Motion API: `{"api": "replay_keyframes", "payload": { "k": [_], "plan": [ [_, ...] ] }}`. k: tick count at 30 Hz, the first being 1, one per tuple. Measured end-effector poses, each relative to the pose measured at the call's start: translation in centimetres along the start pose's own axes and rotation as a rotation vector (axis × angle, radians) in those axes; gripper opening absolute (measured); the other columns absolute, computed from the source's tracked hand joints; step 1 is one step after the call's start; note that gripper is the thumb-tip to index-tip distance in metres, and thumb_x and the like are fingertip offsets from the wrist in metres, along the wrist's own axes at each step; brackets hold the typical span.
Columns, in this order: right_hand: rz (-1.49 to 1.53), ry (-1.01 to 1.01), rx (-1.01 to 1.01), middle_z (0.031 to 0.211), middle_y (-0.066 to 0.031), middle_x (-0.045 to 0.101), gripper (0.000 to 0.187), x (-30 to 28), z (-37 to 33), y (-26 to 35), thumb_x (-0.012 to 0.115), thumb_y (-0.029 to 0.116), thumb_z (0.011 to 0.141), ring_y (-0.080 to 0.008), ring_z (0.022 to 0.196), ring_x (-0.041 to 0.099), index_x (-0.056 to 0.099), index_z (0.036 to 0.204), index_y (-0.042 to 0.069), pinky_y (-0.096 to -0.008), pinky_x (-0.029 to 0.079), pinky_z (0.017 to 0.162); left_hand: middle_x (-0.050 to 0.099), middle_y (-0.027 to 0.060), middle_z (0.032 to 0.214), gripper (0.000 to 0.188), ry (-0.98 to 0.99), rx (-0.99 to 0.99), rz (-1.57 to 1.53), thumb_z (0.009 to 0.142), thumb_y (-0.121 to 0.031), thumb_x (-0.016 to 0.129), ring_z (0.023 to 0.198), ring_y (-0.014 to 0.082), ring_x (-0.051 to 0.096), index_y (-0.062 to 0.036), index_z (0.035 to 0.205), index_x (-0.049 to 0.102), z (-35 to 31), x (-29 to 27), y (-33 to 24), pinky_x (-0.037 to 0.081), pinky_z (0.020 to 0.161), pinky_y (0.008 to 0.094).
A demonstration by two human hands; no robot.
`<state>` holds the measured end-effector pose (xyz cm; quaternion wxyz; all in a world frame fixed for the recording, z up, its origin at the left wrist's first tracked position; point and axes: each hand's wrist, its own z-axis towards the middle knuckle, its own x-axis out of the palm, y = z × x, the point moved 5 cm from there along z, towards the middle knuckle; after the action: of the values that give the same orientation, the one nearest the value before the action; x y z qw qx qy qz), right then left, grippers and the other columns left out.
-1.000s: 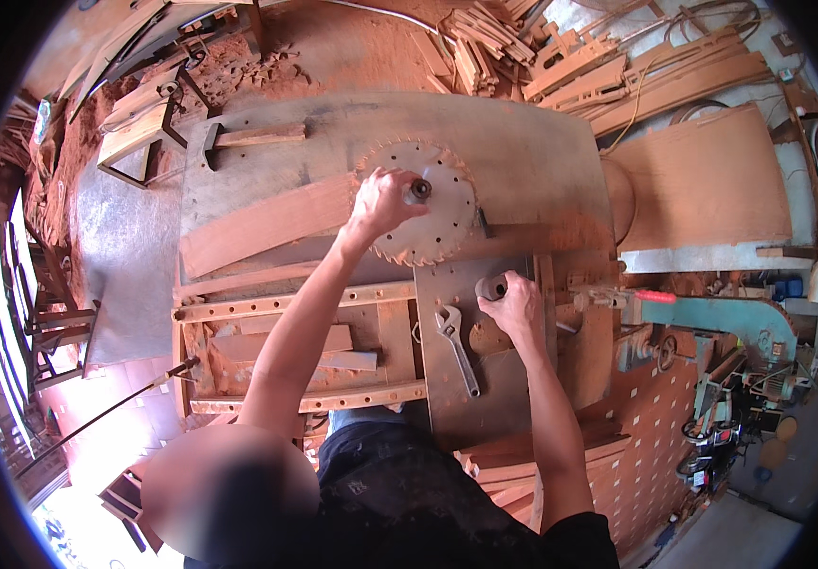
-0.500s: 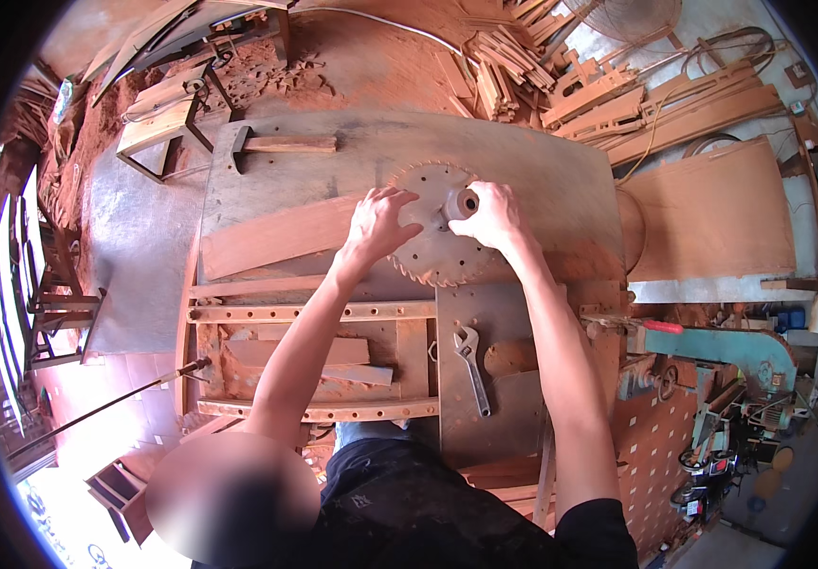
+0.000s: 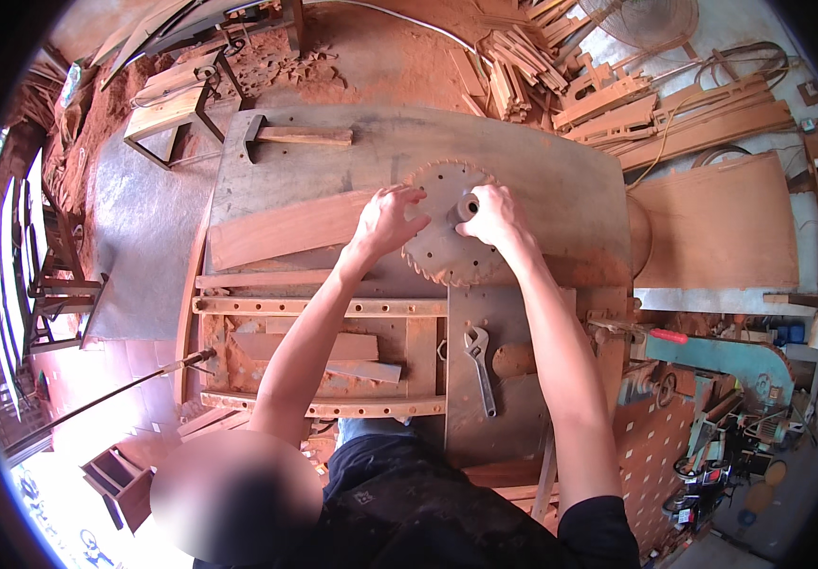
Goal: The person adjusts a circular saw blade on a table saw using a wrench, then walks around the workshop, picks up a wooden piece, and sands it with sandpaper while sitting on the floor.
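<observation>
A round toothed saw blade (image 3: pixel 439 248) with small holes lies on the metal table, below and between my hands. At its middle, a short grey metal collar (image 3: pixel 462 211) with a dark bore is gripped between the thumb and fingers of my right hand (image 3: pixel 501 218). Whether the collar touches the blade I cannot tell. My left hand (image 3: pixel 388 224) is at the blade's left edge, thumb and fingers curved apart with nothing between them. Closer to me, an adjustable wrench (image 3: pixel 481 370) rests on a dark plate, left of my right forearm.
A hammer (image 3: pixel 300 136) lies at the table's far left, with a flat board (image 3: pixel 285 230) nearer me. Loose wood offcuts (image 3: pixel 306 345) sit inside a drilled rail frame (image 3: pixel 323 306). A teal machine (image 3: pixel 712 356) stands to the right; stacked timber (image 3: pixel 689 128) lies beyond the table.
The scene has shifted slightly rightward in the picture. My right hand keeps its grip on the collar, and my left hand remains open beside the blade.
</observation>
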<state>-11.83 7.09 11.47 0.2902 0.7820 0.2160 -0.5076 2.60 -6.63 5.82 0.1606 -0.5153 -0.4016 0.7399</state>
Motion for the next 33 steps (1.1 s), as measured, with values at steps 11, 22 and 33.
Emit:
{"api": "replay_keyframes", "payload": {
  "k": [11, 22, 33],
  "plan": [
    [-0.037, -0.046, -0.223, 0.13, -0.0161, 0.063, 0.061, -0.5, -1.1, -0.3, 0.084, 0.011, 0.078, -0.0356, 0.126, 0.059, 0.058, 0.134, 0.006, -0.0452, 0.052, 0.104, 0.075, 0.013, 0.117, 0.048, 0.026, -0.023, -0.044, 0.083, -0.027, 0.079, 0.099, 0.0302, 0.071, -0.0066, 0.125, 0.071, 0.1, 0.5, -0.1, 0.057, 0.089, 0.0416],
    [0.358, -0.295, -0.008, 0.107, -0.0179, 0.076, 0.045, -0.2, 0.3, -11.2, 0.083, 0.023, 0.079, -0.0305, 0.093, 0.075, 0.074, 0.121, 0.009, -0.0415, 0.059, 0.084, 0.073, 0.0125, 0.114, 0.054, 0.021, 0.115, -0.018, 0.078, -0.027, 0.086, 0.097, 0.0302, 0.07, -0.0068, 0.125, 0.07, 1.1, 2.5, -3.4, 0.055, 0.091, 0.0417],
    [0.126, -0.216, 0.414, 0.098, -0.0232, 0.075, 0.035, 11.1, -3.7, -20.1, 0.086, 0.027, 0.076, -0.0387, 0.099, 0.073, 0.079, 0.1, 0.002, -0.0461, 0.058, 0.088, 0.07, 0.0121, 0.113, 0.059, -0.001, 0.082, 0.056, 0.069, -0.038, 0.091, 0.109, 0.0322, 0.066, -0.006, 0.114, 0.07, 2.7, 5.8, -5.5, 0.051, 0.098, 0.0446]
  ]
}}
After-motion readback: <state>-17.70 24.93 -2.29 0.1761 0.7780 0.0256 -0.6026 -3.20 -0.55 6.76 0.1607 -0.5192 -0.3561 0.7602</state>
